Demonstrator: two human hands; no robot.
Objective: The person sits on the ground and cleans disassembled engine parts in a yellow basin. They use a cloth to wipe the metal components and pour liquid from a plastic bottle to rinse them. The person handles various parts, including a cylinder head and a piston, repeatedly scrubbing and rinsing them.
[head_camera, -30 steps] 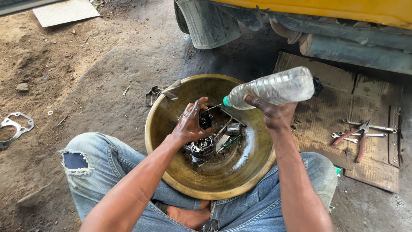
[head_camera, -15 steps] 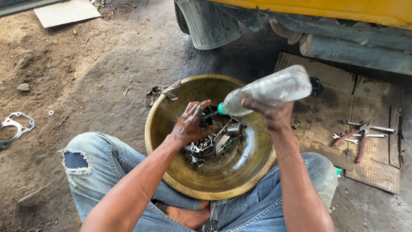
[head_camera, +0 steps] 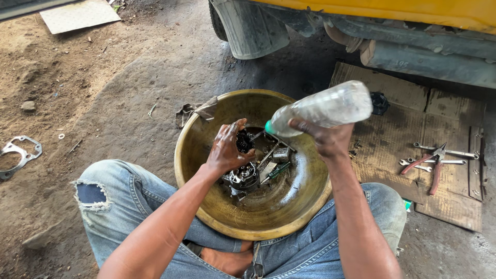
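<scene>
Plastic bottle (head_camera: 323, 109) tipped over brass bowl (head_camera: 206, 206).
Your right hand (head_camera: 324, 138) wraps it; left hand (head_camera: 226, 150) pinches a small dark part (head_camera: 244, 140): pour slowly.

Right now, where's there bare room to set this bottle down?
Free: cardboard between the bowl and the pliers, and dirt between the bowl's left rim and the metal gasket. Crowded: the bowl's bottom, full of engine parts under the left hand.
</scene>
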